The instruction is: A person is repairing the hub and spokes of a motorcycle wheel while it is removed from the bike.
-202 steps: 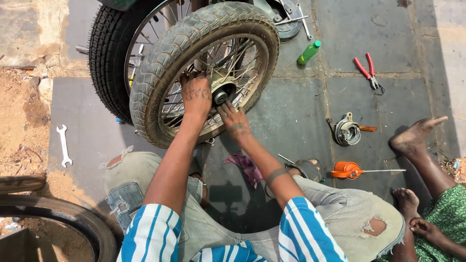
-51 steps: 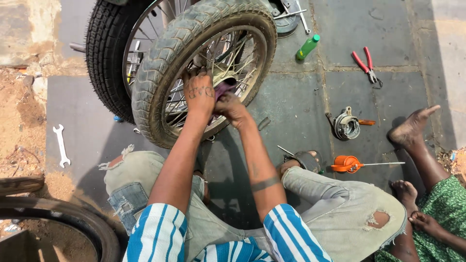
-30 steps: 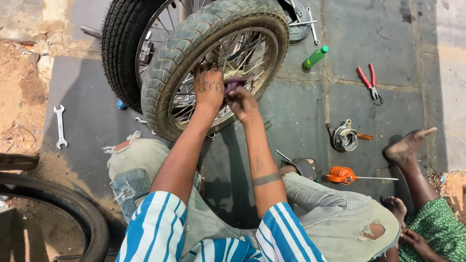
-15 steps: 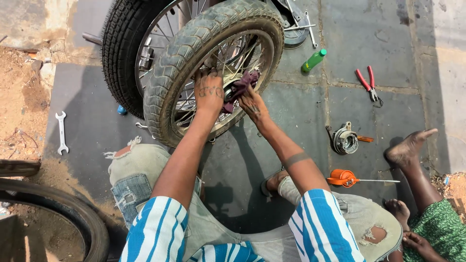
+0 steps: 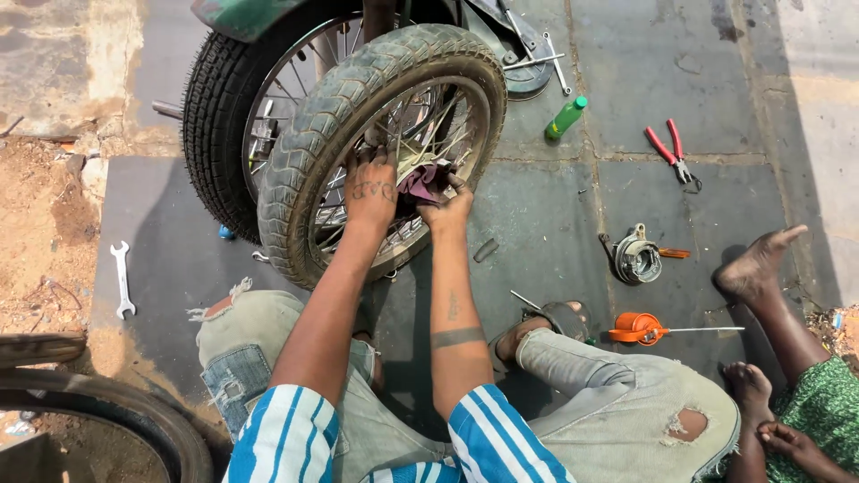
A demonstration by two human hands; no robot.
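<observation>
Two bare forearms reached out from blue-and-white striped sleeves above torn grey jeans, the person seated on the dark paved floor. Both hands worked close together at the centre of a loose, knobbly black spoked wheel standing upright just ahead of the knees. The left hand lay flat, fingers spread, pressing on the spokes near the hub. The right hand was pinched shut on a crumpled purple rag, which sat against the hub between the two hands. To the right, near the sandalled foot, lay an orange-handled tool, with a round metal brake plate a little beyond it; another person's bare foot rested close by. A silver open-ended spanner lay well off to the left. Behind the loose wheel stood a motorcycle's mounted black tyre. Farther out lay red-handled pliers and a small green plastic bottle.
</observation>
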